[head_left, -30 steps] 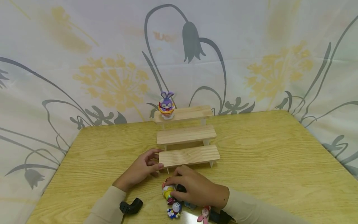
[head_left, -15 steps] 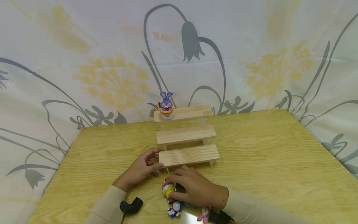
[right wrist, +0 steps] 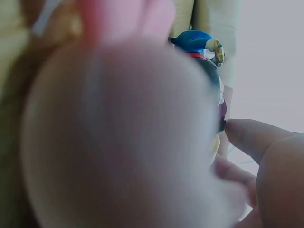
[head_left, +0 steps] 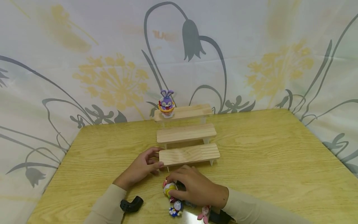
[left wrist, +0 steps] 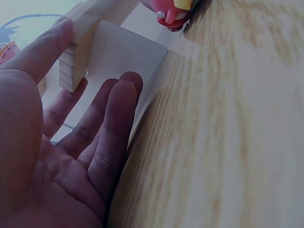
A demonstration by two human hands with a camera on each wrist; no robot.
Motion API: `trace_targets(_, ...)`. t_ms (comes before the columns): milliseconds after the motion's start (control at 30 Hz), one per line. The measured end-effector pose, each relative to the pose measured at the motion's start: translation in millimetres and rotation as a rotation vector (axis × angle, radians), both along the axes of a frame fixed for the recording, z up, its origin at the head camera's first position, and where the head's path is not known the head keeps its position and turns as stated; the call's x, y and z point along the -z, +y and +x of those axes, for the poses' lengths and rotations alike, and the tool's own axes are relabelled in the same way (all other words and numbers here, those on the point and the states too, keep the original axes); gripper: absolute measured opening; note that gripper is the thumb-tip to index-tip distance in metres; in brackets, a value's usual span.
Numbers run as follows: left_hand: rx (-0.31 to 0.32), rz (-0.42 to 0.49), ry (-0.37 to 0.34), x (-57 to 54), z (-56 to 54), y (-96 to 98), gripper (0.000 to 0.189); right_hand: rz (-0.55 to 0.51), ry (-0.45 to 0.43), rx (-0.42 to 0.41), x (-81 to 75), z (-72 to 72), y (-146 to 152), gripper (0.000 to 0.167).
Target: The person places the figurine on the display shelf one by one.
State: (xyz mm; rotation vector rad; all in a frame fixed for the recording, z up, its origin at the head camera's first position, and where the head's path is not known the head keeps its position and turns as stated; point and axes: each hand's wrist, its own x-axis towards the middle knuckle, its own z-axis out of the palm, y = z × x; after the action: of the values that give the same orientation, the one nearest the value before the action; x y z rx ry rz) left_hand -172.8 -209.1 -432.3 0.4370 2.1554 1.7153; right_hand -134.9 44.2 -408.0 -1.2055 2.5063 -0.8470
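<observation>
My left hand (head_left: 142, 166) holds the left end of the lowest step of a three-step wooden display shelf (head_left: 190, 154). In the left wrist view its thumb lies on the wooden board (left wrist: 78, 57), with fingers beside the pale end support (left wrist: 126, 52). Below the shelf, my right hand (head_left: 194, 186) pinches a small toy figurine (head_left: 168, 189) in white, yellow and red between thumb and fingers, low at the table. Just in front lies a blue-and-white figurine (head_left: 176, 208). A pink-eared figurine (head_left: 205, 213) lies near the right wrist; something pale and blurred (right wrist: 118, 133) fills much of that wrist's view.
A purple rabbit figurine (head_left: 166, 105) in a cup-like base stands on the top step's left end. A black curved piece (head_left: 132, 204) lies by the left sleeve, and another black object (head_left: 219, 217) by the right sleeve. A flower-patterned cloth (head_left: 179, 62) hangs behind the table.
The pinched figurine and the blue-and-white one have shifted very slightly right. Both hands stay nearly where they were.
</observation>
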Motion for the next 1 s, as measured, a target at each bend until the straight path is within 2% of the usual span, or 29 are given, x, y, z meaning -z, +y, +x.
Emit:
trace_targets(167,-0.001,0.001,0.006,-0.6,-0.4,0.5,0.058,-0.001,0.014,0.035,-0.3,0.7,-0.7,0.024)
trace_targets(367,-0.006,0.009,-0.013,0.4,-0.7,0.4,0.057,0.041,-0.006,0.045,-0.4,1.1,-0.7,0.033)
trace_targets(600,-0.005,0.003,-0.011,0.8,-1.6,0.4,0.057,0.061,0.003,0.006,-2.9,0.8,-0.8,0.029)
trace_targets(1000,-0.008,-0.007,-0.009,0.8,-0.2,-0.4,0.058,0.08,0.017,-0.003,-4.3,2.1,-1.3,0.031)
